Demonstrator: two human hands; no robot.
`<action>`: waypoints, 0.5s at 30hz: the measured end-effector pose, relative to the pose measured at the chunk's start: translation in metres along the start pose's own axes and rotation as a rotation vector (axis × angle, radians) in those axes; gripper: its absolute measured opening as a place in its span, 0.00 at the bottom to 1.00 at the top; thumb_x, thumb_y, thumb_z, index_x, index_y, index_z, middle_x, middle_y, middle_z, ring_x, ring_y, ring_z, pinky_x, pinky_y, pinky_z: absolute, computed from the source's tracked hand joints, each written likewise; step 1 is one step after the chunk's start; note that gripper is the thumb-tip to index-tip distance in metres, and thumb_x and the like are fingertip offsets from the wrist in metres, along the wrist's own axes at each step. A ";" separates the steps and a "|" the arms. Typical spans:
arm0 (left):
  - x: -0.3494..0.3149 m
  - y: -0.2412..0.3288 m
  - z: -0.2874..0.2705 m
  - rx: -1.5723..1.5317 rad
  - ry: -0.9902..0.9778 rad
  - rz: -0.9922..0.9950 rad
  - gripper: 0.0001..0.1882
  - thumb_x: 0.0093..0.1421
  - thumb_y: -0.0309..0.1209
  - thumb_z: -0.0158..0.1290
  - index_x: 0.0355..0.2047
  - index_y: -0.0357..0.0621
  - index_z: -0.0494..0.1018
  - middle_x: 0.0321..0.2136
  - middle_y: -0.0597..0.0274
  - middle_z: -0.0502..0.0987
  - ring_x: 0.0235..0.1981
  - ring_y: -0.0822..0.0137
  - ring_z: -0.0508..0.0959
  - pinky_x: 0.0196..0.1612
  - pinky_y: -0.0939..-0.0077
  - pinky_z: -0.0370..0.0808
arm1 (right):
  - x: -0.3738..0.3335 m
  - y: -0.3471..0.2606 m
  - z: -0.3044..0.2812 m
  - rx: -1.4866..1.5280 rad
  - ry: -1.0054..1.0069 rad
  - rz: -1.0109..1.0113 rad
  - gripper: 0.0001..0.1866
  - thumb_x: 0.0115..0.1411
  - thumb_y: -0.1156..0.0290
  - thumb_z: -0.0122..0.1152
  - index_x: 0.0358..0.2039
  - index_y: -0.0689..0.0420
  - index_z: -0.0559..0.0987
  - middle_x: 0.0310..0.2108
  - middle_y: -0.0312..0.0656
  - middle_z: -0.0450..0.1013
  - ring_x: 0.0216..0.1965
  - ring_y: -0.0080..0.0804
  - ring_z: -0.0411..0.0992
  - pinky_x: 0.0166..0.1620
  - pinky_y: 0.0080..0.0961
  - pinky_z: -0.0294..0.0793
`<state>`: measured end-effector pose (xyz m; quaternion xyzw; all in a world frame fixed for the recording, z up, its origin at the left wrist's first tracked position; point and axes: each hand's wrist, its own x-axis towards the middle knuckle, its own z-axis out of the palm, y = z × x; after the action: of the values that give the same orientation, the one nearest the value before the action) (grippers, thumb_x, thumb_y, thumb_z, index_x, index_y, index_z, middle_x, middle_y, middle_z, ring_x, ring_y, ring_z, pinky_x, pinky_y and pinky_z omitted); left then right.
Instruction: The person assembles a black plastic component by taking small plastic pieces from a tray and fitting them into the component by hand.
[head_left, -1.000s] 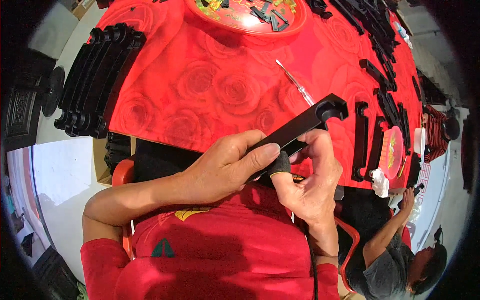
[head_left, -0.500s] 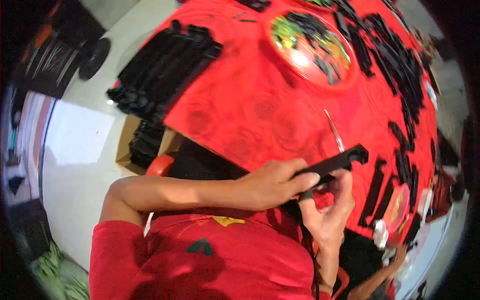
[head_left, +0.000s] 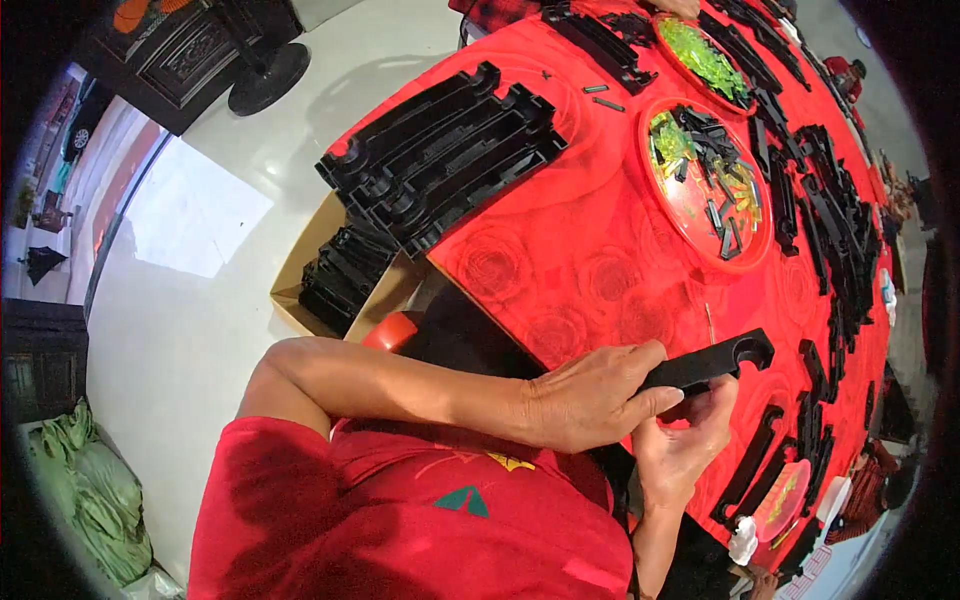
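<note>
A black plastic bar with a C-shaped notch at its far end [head_left: 708, 364] is held over the near edge of the table. My left hand [head_left: 597, 398] is closed on its near end, thumb lying along the side. From below, my right hand [head_left: 685, 440] grips the same bar, its fingers partly hidden behind it. Just beyond the bar a thin, pointed metal tool [head_left: 711, 322] lies on the red cloth, partly covered by the bar.
A red-rimmed tray [head_left: 655, 215] holds black and yellow-green small pieces; another tray [head_left: 745, 105] stands farther back. Black bars are stacked [head_left: 440, 150] at the table's left edge, above an open cardboard box [head_left: 300, 262]. More bars [head_left: 840, 220] are heaped at right. Other people sit around.
The view has swung, so the table and trays sit farther right in it and look sharper. Both hands keep hold of the bar, which covers more of the pointed tool.
</note>
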<state>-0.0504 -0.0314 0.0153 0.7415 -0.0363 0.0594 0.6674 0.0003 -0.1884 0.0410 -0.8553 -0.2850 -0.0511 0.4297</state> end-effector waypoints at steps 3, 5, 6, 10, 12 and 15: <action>-0.002 0.004 -0.010 -0.017 -0.043 -0.080 0.22 0.71 0.43 0.52 0.41 0.30 0.68 0.31 0.31 0.77 0.39 0.31 0.80 0.38 0.44 0.74 | 0.002 -0.007 0.000 -0.061 -0.047 0.066 0.24 0.51 0.76 0.75 0.45 0.58 0.71 0.28 0.33 0.72 0.28 0.19 0.70 0.31 0.21 0.72; -0.004 0.006 -0.017 -0.002 -0.019 -0.091 0.22 0.71 0.43 0.52 0.43 0.30 0.69 0.30 0.32 0.77 0.39 0.31 0.80 0.38 0.44 0.74 | 0.006 -0.008 0.007 -0.036 -0.052 0.053 0.24 0.51 0.76 0.76 0.44 0.57 0.71 0.27 0.32 0.71 0.27 0.18 0.69 0.29 0.20 0.70; -0.004 0.011 -0.023 0.013 0.004 -0.104 0.23 0.71 0.44 0.52 0.45 0.30 0.70 0.30 0.34 0.77 0.38 0.32 0.81 0.39 0.45 0.75 | 0.011 -0.007 0.011 -0.011 -0.059 0.042 0.24 0.50 0.75 0.76 0.43 0.56 0.70 0.26 0.31 0.70 0.25 0.17 0.68 0.27 0.20 0.69; -0.016 0.028 -0.068 0.272 0.109 -0.174 0.22 0.71 0.41 0.53 0.52 0.32 0.72 0.40 0.37 0.78 0.45 0.39 0.80 0.47 0.53 0.76 | 0.058 -0.018 0.041 -0.028 -0.272 -0.087 0.29 0.50 0.59 0.79 0.42 0.57 0.70 0.24 0.46 0.76 0.25 0.40 0.80 0.29 0.38 0.78; -0.029 0.032 -0.087 0.581 0.259 -0.034 0.21 0.69 0.34 0.54 0.57 0.32 0.73 0.47 0.39 0.77 0.50 0.43 0.79 0.53 0.58 0.75 | 0.081 -0.012 0.073 -0.010 -0.336 -0.122 0.32 0.50 0.52 0.78 0.42 0.60 0.70 0.25 0.51 0.78 0.29 0.53 0.81 0.31 0.46 0.79; -0.049 0.045 -0.112 0.855 0.328 0.093 0.20 0.63 0.27 0.58 0.55 0.33 0.74 0.47 0.41 0.77 0.49 0.42 0.77 0.52 0.55 0.75 | 0.105 -0.021 0.115 -0.081 -0.416 -0.110 0.35 0.49 0.48 0.76 0.41 0.65 0.71 0.28 0.58 0.80 0.31 0.58 0.82 0.35 0.52 0.81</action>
<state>-0.1093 0.0743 0.0640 0.9287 0.0643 0.2153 0.2949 0.0580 -0.0445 0.0191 -0.8472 -0.4114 0.0918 0.3235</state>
